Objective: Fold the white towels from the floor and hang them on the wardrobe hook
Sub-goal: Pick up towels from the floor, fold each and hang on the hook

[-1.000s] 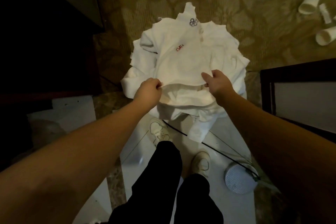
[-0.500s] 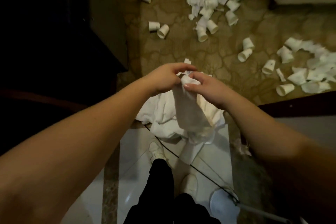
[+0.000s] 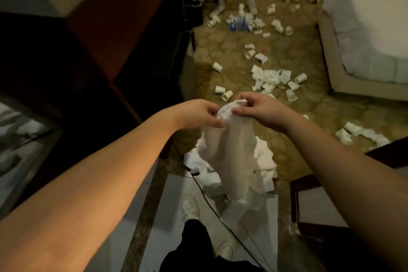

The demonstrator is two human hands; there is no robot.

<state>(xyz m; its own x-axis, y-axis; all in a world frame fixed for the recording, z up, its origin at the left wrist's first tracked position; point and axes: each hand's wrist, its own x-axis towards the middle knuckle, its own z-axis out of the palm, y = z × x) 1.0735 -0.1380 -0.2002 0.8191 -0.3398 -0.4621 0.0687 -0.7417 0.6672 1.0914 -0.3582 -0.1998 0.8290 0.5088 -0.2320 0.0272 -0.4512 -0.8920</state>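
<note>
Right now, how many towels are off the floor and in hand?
1. The lifted towel hangs from both the left hand and the right hand, pinched at its top edge. The towel pile on the floor may hide more.

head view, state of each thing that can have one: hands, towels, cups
left hand: pinching held towel's top edge
right hand: pinching same edge
held towel: lifted, hanging, unfolded
towel pile: crumpled on floor
paper cups: scattered, tipped over on carpet
</note>
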